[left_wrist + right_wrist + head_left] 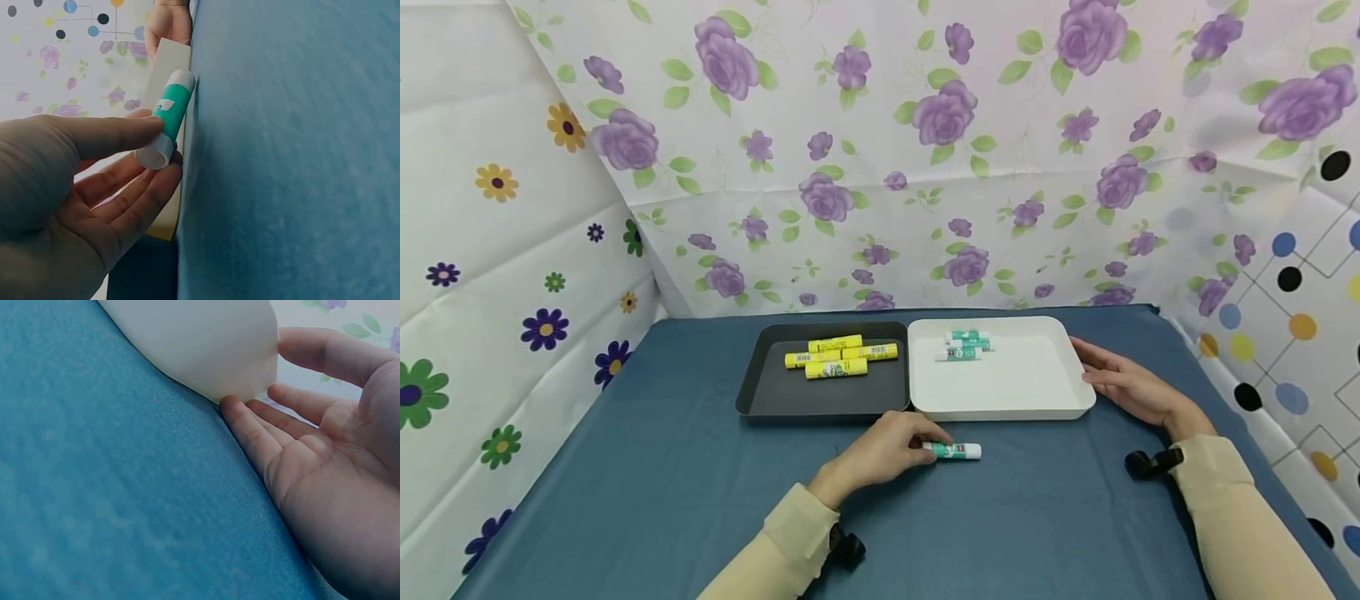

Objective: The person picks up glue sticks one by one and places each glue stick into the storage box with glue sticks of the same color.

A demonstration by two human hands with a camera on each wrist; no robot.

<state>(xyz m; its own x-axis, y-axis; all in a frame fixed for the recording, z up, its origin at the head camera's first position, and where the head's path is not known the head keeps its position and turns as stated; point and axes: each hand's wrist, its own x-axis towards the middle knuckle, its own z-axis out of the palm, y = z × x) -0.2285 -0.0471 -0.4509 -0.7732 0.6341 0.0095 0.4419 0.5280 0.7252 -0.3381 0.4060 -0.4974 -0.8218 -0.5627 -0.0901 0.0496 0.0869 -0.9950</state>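
Observation:
In front of the trays, my left hand [887, 450] pinches a green-and-white glue stick [958, 451] between thumb and fingers. The left wrist view shows the same glue stick [174, 112] tilted, its white cap end pointing away from the palm. My right hand [1131, 387] rests beside the white tray [1015, 392], fingertips touching its right edge. In the right wrist view those fingers [256, 434] are fairly straight against the tray's corner. Three green-and-white glue sticks [967, 343] lie inside the white tray.
A dark grey tray [775, 396] stands against the white tray's left side, holding several yellow glue sticks [837, 368]. Both sit on a blue tablecloth [647, 467]. Floral curtains [880, 167] hang behind and to the sides.

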